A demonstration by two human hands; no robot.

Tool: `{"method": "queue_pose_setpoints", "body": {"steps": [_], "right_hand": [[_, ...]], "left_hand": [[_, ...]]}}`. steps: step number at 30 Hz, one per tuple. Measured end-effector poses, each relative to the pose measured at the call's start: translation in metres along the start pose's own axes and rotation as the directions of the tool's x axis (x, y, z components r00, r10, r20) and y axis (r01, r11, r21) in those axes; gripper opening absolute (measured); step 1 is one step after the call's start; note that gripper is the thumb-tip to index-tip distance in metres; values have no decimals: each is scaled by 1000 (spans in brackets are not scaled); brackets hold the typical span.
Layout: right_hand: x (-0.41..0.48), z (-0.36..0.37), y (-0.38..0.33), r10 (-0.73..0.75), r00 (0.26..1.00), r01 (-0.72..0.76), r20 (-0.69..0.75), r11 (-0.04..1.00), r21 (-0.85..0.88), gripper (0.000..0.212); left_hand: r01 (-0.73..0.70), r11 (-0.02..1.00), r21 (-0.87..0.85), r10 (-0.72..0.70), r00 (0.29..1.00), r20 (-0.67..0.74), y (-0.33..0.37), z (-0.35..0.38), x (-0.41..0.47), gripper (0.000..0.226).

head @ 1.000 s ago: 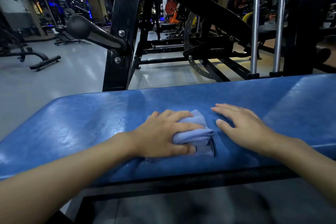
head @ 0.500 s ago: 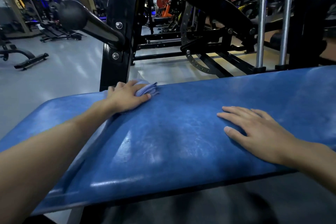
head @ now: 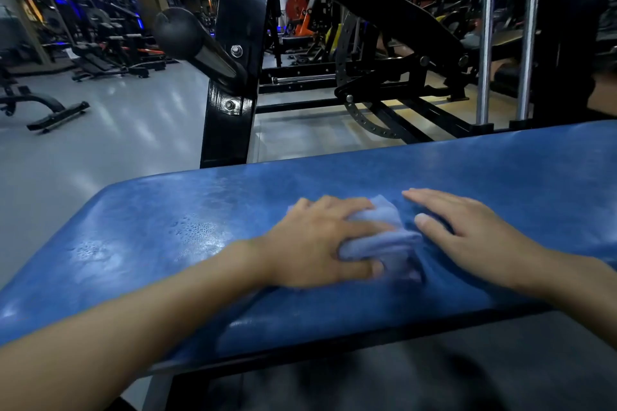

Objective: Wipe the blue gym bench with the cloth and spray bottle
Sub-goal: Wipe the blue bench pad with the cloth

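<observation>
The blue gym bench runs across the lower half of the head view, with wet droplets on its left part. My left hand presses a bunched pale blue cloth onto the pad near its middle, fingers curled over it. My right hand lies flat on the pad just right of the cloth, fingers spread, holding nothing. No spray bottle is in view.
A black machine upright with a padded roller arm stands just behind the bench's far edge. Chrome guide rods and a black frame fill the back right. Grey floor and other benches lie to the left.
My left hand has swept the cloth from the bench's far left edge back toward the middle, next to my right hand. The right hand has stayed flat on the pad.
</observation>
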State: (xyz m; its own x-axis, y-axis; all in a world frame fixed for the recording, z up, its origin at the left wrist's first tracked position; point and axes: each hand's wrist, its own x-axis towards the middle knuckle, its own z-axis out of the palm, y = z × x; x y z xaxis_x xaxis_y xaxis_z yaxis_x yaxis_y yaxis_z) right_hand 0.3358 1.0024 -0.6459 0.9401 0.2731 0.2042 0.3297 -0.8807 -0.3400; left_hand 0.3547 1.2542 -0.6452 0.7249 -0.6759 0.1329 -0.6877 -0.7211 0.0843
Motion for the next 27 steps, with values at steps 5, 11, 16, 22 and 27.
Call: {"method": "queue_pose_setpoints", "body": {"steps": [5,11,16,22,27], "right_hand": [[-4,18,-13,7,992,15,128,985,-170,79],[-5,16,-17,23,990,6,136,978,-209,69],[-3,16,-17,22,991,6,135,978,-207,78],[2,15,-13,22,992,-2,123,988,-155,51],[13,13,-25,3,997,1,-77,999,50,39]], "left_hand": [[309,950,40,-310,951,15,-92,-7,21,80],[622,781,64,-621,783,-35,-170,-14,31,70],[535,843,52,-535,845,-19,-117,-12,19,75],[49,997,59,-46,998,-46,1,-1,-29,61],[-14,1000,-26,14,1000,4,-2,-5,-36,62]]}}
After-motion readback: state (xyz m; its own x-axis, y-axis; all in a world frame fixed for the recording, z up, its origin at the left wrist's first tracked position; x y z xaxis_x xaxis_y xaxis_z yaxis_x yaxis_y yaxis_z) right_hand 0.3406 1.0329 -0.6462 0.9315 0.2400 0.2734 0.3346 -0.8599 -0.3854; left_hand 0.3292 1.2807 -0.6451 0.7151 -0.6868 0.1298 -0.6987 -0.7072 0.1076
